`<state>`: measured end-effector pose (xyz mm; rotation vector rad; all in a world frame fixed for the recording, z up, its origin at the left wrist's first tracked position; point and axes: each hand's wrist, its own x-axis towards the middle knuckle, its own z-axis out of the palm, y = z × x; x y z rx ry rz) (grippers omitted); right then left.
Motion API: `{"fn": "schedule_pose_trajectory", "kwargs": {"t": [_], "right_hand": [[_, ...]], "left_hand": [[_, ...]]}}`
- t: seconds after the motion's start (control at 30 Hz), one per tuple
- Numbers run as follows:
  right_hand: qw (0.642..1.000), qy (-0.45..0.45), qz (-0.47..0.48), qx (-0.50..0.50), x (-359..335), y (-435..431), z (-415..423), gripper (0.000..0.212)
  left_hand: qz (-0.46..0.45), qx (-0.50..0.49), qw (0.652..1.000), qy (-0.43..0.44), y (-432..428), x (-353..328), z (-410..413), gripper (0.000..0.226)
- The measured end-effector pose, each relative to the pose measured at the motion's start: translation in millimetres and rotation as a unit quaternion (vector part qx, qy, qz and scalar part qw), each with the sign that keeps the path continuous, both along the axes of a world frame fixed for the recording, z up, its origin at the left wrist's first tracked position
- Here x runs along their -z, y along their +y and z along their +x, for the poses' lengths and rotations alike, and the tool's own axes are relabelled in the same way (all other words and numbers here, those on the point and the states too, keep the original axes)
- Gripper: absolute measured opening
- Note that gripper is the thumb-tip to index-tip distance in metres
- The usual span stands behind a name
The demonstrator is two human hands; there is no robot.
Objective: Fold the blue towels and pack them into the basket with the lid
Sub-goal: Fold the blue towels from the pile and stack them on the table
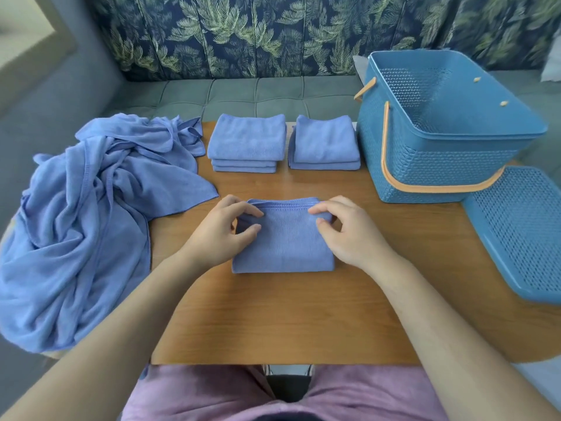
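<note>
A folded blue towel (285,243) lies flat in the middle of the wooden table (282,317). My left hand (220,230) pinches its far left edge between thumb and fingers. My right hand (344,229) pinches the far right edge the same way. Behind it stand two stacks of folded blue towels, one on the left (246,141) and one on the right (324,144). A heap of unfolded blue towels (82,226) covers the table's left side. The blue basket (440,129) with orange handles stands open at the back right, and nothing shows inside it. Its perforated lid (519,229) lies beside it.
A grey cushioned bench (258,95) with a leaf-patterned backrest (243,34) runs behind the table. The near table edge sits just above my lap. Bare wood shows between the towel and the near edge.
</note>
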<state>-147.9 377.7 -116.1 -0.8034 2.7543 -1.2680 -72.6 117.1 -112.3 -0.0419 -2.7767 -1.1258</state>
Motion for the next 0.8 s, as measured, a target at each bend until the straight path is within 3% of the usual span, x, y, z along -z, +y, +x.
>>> {"fn": "schedule_pose_trajectory", "kwargs": {"t": [0.13, 0.27, 0.5, 0.67, 0.8], "right_hand": [[0.998, -0.025, 0.058, 0.026, 9, -14, -18, 0.036], [0.972, -0.061, 0.226, 0.015, 17, -26, -16, 0.059], [0.951, -0.081, 0.287, 0.081, 14, -23, 28, 0.059], [0.989, -0.006, 0.117, 0.09, 30, -34, 39, 0.046], [0.995, -0.024, 0.008, 0.096, 21, -35, 43, 0.051]], "left_hand": [[-0.003, -0.041, 0.999, -0.017, -3, 14, -25, 0.023], [-0.079, -0.088, 0.991, -0.057, 0, 30, -34, 0.029], [-0.138, -0.137, 0.971, -0.139, 17, 35, 7, 0.06], [-0.064, -0.12, 0.989, -0.053, 31, 39, 13, 0.054], [0.04, -0.087, 0.995, -0.004, 36, 29, 10, 0.054]]}}
